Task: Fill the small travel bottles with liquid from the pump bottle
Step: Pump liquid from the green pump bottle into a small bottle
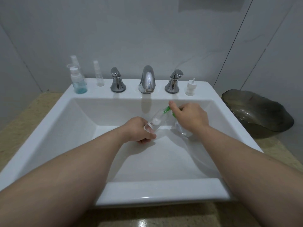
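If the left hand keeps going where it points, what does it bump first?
Probably the pump bottle in the right hand. The left hand holds a small bottle up to its green nozzle, though depth is unclear.

dim cool light, soft shadows, wide-angle edge distortion

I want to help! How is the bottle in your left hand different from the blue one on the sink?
The clear bottle in the left hand is tilted and uncapped; the blue bottle stands upright on the sink with its white cap on. Both are small and see-through.
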